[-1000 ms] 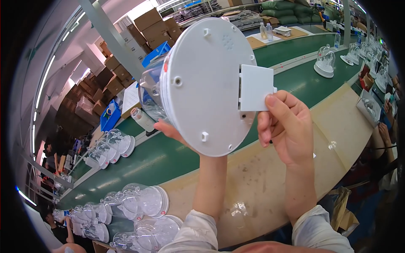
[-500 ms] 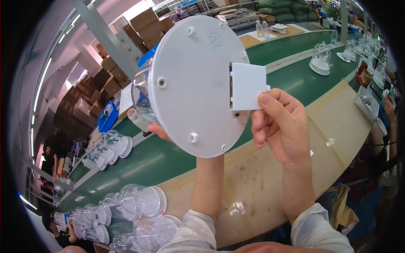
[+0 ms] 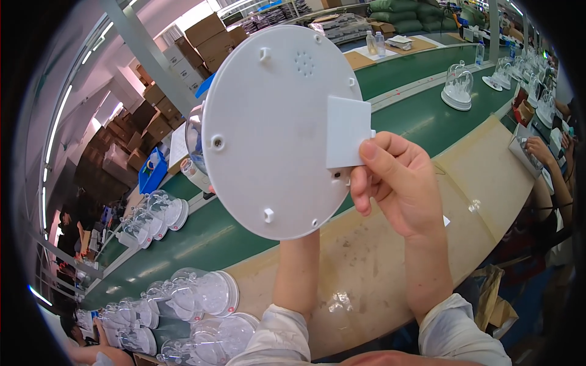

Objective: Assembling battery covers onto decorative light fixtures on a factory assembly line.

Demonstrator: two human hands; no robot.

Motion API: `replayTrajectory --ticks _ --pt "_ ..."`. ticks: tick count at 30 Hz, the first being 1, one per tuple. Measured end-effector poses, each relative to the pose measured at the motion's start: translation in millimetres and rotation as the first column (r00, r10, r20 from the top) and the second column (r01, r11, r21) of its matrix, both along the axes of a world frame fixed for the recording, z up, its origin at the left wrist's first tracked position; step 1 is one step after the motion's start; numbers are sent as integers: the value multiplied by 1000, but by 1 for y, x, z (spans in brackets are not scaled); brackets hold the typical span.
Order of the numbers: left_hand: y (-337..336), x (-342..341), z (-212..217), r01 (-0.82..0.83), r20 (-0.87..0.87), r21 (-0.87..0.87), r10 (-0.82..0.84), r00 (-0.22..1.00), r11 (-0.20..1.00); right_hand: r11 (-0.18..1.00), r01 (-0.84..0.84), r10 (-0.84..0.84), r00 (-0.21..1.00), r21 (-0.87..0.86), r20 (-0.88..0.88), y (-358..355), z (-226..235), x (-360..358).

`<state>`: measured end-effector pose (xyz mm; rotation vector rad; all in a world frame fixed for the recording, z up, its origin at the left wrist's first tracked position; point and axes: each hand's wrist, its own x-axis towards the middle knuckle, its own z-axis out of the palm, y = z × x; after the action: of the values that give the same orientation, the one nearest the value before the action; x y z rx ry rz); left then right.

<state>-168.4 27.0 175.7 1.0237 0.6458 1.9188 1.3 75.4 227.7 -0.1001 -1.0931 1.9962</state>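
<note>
A clear dome ornament with a round white base [image 3: 268,128] is held up in front of me, its underside facing me. The base has several screw posts and a cluster of small holes. Behind it my left hand is hidden, holding the ornament; only the left forearm [image 3: 298,268] shows below the rim. A sliver of the clear dome [image 3: 194,137] appears at the left. My right hand [image 3: 400,180] pinches a square white battery cover [image 3: 349,133] by its lower right corner, thumb on top. The cover lies over the compartment opening near the base's right edge.
A tan board [image 3: 366,280] covers the near worktop beside a green conveyor belt [image 3: 226,247]. Several domed ornaments [image 3: 204,293] stand at lower left, others [image 3: 160,213] farther along. One domed ornament [image 3: 456,91] stands far right. A blue bin [image 3: 152,171] and cartons are beyond. Co-workers' arms [image 3: 549,161] show at right.
The base has shifted slightly left and down and turned to face me more squarely. The battery cover has moved left over the opening, hiding the dark gap. My left fingers have gone out of sight.
</note>
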Motion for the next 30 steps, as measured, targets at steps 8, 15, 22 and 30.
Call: replayTrajectory --ticks 8,15,22,30 --pt "16 -3 -19 15 319 384 -148 936 923 988 6 -22 994 153 103 14 -2 18" --pt "-6 48 59 -237 482 -126 268 834 963 955 24 -121 942 296 313 39 -21 31" --pt "4 27 24 102 446 408 -296 845 907 818 350 -470 864 456 180 109 -105 83" --pt "6 26 12 94 202 250 -147 968 964 821 242 -387 902 517 192 125 -99 64"
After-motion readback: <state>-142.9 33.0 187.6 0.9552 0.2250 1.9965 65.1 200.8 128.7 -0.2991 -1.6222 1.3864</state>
